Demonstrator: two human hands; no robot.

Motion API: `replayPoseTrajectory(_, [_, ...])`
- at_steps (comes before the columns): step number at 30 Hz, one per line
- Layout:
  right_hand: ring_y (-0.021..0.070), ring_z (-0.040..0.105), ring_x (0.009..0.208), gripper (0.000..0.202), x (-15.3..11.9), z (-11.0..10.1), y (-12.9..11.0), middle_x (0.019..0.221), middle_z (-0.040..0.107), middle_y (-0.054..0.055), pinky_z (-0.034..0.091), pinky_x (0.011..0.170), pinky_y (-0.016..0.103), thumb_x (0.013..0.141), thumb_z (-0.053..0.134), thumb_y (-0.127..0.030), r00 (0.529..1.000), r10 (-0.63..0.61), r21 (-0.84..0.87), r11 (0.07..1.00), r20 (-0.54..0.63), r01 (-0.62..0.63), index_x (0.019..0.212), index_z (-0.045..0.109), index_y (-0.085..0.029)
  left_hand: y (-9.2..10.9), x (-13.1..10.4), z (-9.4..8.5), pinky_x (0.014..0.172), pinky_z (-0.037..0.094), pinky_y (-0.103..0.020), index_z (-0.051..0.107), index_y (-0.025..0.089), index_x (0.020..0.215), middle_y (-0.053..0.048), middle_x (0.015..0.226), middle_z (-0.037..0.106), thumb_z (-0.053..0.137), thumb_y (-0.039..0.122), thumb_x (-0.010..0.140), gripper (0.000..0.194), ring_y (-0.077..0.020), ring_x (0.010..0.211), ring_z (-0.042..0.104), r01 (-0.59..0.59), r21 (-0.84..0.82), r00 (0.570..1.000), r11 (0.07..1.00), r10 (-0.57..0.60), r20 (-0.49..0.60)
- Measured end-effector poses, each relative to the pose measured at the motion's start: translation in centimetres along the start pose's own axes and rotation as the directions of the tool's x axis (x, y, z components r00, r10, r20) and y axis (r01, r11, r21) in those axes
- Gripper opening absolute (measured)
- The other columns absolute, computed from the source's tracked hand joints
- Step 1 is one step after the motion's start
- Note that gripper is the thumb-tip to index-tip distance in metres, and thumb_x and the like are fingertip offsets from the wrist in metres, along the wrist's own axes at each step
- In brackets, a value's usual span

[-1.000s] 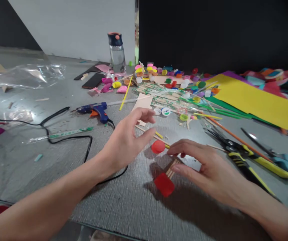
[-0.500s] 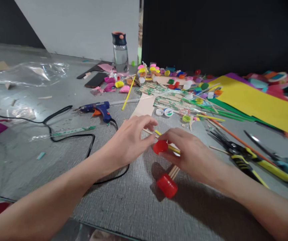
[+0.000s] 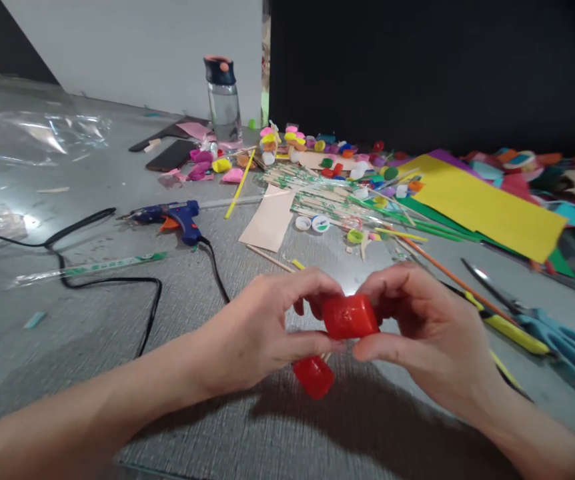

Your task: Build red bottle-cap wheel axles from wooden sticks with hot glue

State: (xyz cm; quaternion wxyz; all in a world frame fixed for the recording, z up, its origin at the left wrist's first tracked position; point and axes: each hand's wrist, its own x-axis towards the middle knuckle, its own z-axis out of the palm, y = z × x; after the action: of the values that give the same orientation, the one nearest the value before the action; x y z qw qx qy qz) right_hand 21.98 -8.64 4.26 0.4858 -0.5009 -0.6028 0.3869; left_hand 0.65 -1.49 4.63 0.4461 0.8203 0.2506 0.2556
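Observation:
Between my two hands, above the table, is a glossy red bottle cap, a short cylinder lying on its side. My left hand pinches its left end, fingers over the top and thumb beneath. At the right end my right hand grips it with curled fingers, its thumb just below. A second red cap piece rests on the table under my hands; thin wooden sticks show at its upper edge, mostly hidden by the left thumb. Just beyond my left hand lies a wooden stick.
A blue glue gun with a black cord lies left. Behind are a beige card, wrapped sticks, coloured caps and a water bottle. Blue-handled scissors, yellow-black pliers and yellow sheets lie right.
My hands have come together lower down, and the left hand has taken hold of the red cap that the right hand held. The view has shifted slightly to the right.

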Motion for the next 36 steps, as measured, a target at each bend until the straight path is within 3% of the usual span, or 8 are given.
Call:
replayPoseTrajectory(7, [0.0168, 0.066, 0.093, 0.031, -0.2, -0.4, 0.3, 0.106, 0.068, -0.001, 0.058, 0.079, 0.027, 0.088, 0.081, -0.028, 0.985, -0.104, -0.018, 0.994, 0.139, 0.108, 0.116, 0.067, -0.034, 0.2, -0.3, 0.1, 0.079, 0.052, -0.027, 0.067, 0.026, 0.107, 0.005, 0.097, 0.076, 0.081, 0.024, 0.083, 0.028, -0.0151, 0.088, 0.069, -0.037, 0.016, 0.997, 0.999, 0.038, -0.067])
replayPoseTrajectory(11, [0.0182, 0.064, 0.105, 0.028, -0.5, -0.8, -0.1, 0.118, 0.065, 0.000, 0.058, 0.087, 0.028, 0.091, 0.075, -0.020, 0.985, -0.144, -0.065, 0.986, 0.090, 0.151, 0.113, 0.065, -0.034, 0.9, -0.4, -0.1, 0.084, 0.054, -0.032, 0.061, 0.027, 0.121, 0.001, 0.112, 0.073, 0.086, 0.041, 0.078, 0.052, -0.0202, 0.099, 0.069, 0.028, 0.064, 0.999, 0.998, -0.026, -0.038])
replayPoseTrajectory(15, [0.0171, 0.065, 0.099, 0.024, -0.6, -2.0, -0.8, 0.115, 0.066, 0.000, 0.059, 0.086, 0.026, 0.089, 0.075, -0.023, 0.993, -0.112, -0.219, 0.970, -0.036, 0.101, 0.108, 0.064, -0.033, 1.5, -1.1, 0.7, 0.086, 0.053, -0.051, 0.060, 0.018, 0.113, -0.011, 0.111, 0.070, 0.084, 0.066, 0.067, 0.070, -0.0338, 0.098, 0.066, 0.094, 0.376, 0.988, 0.922, -0.134, 0.081])
replayPoseTrajectory(20, [0.0173, 0.067, 0.091, 0.022, -1.3, -4.3, -0.2, 0.106, 0.068, 0.000, 0.060, 0.080, 0.026, 0.092, 0.071, -0.032, 0.997, -0.064, -0.390, 0.920, -0.048, 0.041, 0.113, 0.065, -0.033, 1.2, -1.8, 2.3, 0.082, 0.052, -0.054, 0.060, 0.016, 0.107, -0.011, 0.104, 0.068, 0.081, 0.049, 0.076, 0.049, -0.0341, 0.093, 0.064, 0.075, 0.549, 0.956, 0.833, -0.218, 0.199])
replayPoseTrajectory(26, [0.0194, 0.068, 0.083, 0.022, -2.3, -5.3, 1.5, 0.100, 0.071, 0.001, 0.057, 0.068, 0.030, 0.097, 0.065, -0.042, 0.991, 0.130, -0.395, 0.913, 0.034, -0.107, 0.115, 0.064, -0.029, 1.1, -1.0, 0.5, 0.091, 0.045, -0.051, 0.060, 0.015, 0.109, -0.010, 0.108, 0.068, 0.061, 0.022, 0.090, 0.020, -0.0308, 0.100, 0.060, -0.071, 0.645, 0.947, 0.761, -0.151, 0.283])
replayPoseTrajectory(31, [0.0204, 0.067, 0.085, 0.017, -2.5, -4.8, 1.7, 0.100, 0.071, 0.002, 0.053, 0.064, 0.031, 0.098, 0.060, -0.040, 0.964, 0.239, -0.395, 0.901, 0.112, -0.178, 0.108, 0.065, -0.026, 1.4, 0.1, 0.9, 0.094, 0.040, -0.050, 0.061, 0.016, 0.111, -0.010, 0.116, 0.067, 0.068, 0.033, 0.090, 0.028, -0.0319, 0.110, 0.057, -0.130, 0.693, 0.953, 0.710, -0.103, 0.285])
replayPoseTrajectory(36, [0.0177, 0.066, 0.081, 0.012, -2.8, -4.4, 2.0, 0.093, 0.072, -0.001, 0.053, 0.065, 0.029, 0.096, 0.062, -0.037, 0.935, 0.314, -0.265, 0.927, 0.167, -0.264, 0.102, 0.066, -0.028, 1.3, 1.4, 2.9, 0.086, 0.036, -0.047, 0.064, 0.016, 0.098, -0.009, 0.105, 0.066, 0.060, 0.025, 0.095, 0.010, -0.0311, 0.105, 0.057, -0.203, 0.760, 0.932, 0.617, -0.118, 0.344])
